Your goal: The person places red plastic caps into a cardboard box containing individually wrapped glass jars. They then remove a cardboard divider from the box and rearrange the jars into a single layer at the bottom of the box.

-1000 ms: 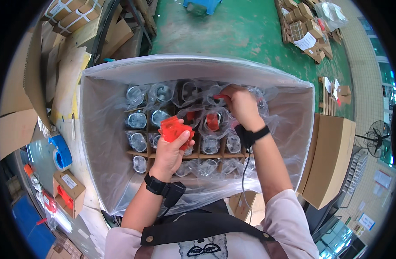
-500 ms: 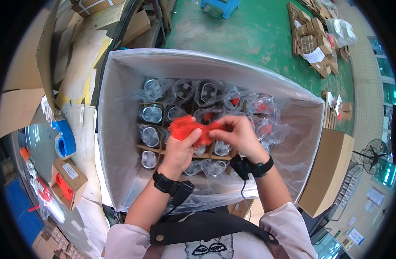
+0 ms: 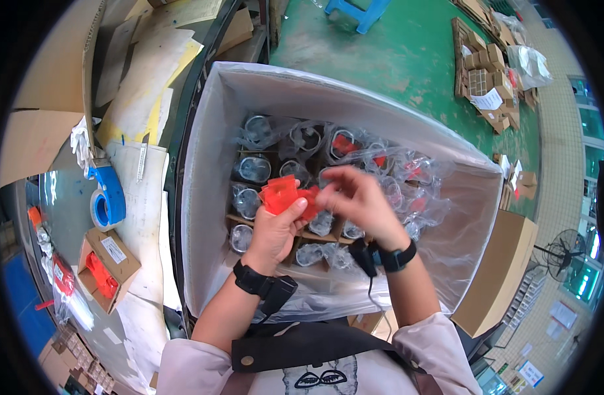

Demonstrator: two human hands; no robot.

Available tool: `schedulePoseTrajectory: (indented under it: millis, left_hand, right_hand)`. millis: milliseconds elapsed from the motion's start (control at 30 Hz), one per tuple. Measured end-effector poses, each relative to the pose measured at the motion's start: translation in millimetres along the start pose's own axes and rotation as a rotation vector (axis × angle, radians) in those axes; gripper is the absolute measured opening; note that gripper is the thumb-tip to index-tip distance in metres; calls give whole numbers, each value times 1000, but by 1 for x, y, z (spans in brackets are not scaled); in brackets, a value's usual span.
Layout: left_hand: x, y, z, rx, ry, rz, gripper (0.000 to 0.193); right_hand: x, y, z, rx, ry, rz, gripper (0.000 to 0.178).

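Note:
My left hand (image 3: pixel 275 234) is closed on a small bunch of flat red plastic pieces (image 3: pixel 280 194), thumb on top. My right hand (image 3: pixel 368 204) is just right of the bunch, slightly blurred, its fingers curved and apart; nothing shows held in it. Both hands are above a large carton (image 3: pixel 249 78) lined with clear film. Inside it, round metal parts that look like pistons (image 3: pixel 254 168), in clear plastic bags, stand in cardboard cells. A red piece (image 3: pixel 343 145) sits in a far-row cell, and others show through bags toward the right. My hands hide the middle cells.
On the bench at left are a blue tape dispenser (image 3: pixel 107 201), a small open carton (image 3: pixel 121 260) with red pieces, and a ruler (image 3: pixel 142 160). A tall brown carton (image 3: pixel 496 276) flanks the large one. Beyond are a blue stool (image 3: pixel 361 13), a loaded pallet (image 3: pixel 461 59) and a fan (image 3: pixel 557 253).
A red piece now shows in a far-row cell where none showed before. My right fingers have parted from their pinch on the red bunch. The view has shifted, moving the carton rightward.

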State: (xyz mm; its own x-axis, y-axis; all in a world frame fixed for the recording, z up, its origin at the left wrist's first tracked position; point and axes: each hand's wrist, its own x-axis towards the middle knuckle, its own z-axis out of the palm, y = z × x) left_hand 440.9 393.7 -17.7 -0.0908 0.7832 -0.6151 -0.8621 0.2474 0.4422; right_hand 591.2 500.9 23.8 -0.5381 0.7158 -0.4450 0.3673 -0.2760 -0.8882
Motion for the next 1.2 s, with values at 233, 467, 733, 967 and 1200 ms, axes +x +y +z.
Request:
schedulePoseTrajectory:
  millis: [233,467,733,967,1200]
  left_hand:
    - [-5,11,-17,0,103,85,38]
    - [-14,26,-14,-148,-11,-22,36]
    - [-17,16,-22,-13,-55,53,28]
    - [-30,21,-21,69,-156,121,30]
    - [-36,14,-50,-83,81,79,28]
  right_hand:
    - [29,-10,6,-313,298,-203,14]
    - [77,16,4,-890,559,-557,24]
    - [-4,4,53,73,-53,13,34]
    - [-5,-20,52,106,-74,107,16]
    - [35,-55,58,-285,255,-296,13]
